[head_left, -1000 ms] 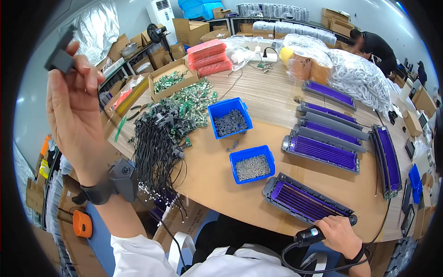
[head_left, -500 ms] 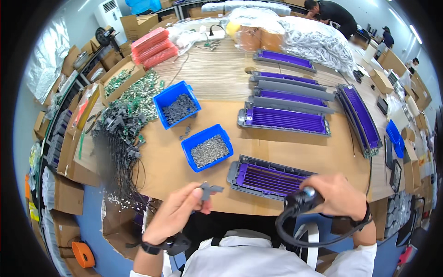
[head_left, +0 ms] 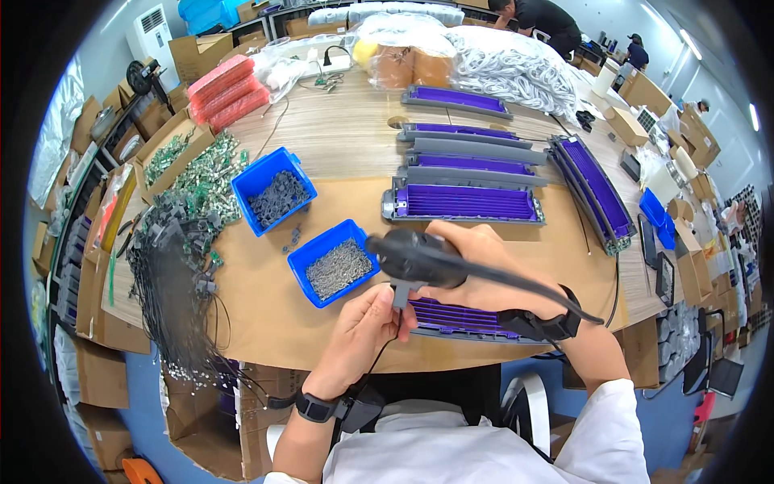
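Where half a second ago the hands sat apart at the table's near edge, they now meet: the right hand (head_left: 476, 262) grips a black driver (head_left: 415, 256), and the left hand (head_left: 363, 331) pinches a small grey part (head_left: 400, 294) beneath its tip, above the purple tray (head_left: 459, 317).

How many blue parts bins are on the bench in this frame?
3. One bin of dark parts sits left of centre; one bin of small metal pieces lies nearer the left hand; a third bin is at the right edge. Others may be hidden.
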`<state>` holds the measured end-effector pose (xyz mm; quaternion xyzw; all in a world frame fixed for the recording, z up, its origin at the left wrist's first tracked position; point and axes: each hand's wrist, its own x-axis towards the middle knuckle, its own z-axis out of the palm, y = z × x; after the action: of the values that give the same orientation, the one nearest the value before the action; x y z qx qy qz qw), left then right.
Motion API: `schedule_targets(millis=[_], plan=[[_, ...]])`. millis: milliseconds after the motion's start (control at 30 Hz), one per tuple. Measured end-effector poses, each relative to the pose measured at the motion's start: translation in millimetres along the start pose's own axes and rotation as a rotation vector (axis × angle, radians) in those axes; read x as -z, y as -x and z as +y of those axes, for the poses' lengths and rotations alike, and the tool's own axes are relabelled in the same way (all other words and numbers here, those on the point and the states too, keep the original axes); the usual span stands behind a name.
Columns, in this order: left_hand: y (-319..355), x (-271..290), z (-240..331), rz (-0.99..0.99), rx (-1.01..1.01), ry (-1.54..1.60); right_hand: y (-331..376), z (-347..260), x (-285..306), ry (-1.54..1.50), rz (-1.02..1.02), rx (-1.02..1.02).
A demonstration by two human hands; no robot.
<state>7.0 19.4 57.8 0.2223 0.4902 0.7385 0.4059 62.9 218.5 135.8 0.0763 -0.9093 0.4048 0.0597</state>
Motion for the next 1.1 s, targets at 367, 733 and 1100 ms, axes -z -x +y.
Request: schedule_targets(millis=[367,733,1100], plan=[[-5,24,-32,0.26,-0.061,-0.583,-27,30,-16,0.308,-0.13,0.038],[10,18,-34,0.265,-0.241,-0.91,-30,43,-32,0.398,-0.269,0.033],[28,31,-32,0.188,-0.219,-1.059,-30,58,-40,0.283,-0.154,0.148]])
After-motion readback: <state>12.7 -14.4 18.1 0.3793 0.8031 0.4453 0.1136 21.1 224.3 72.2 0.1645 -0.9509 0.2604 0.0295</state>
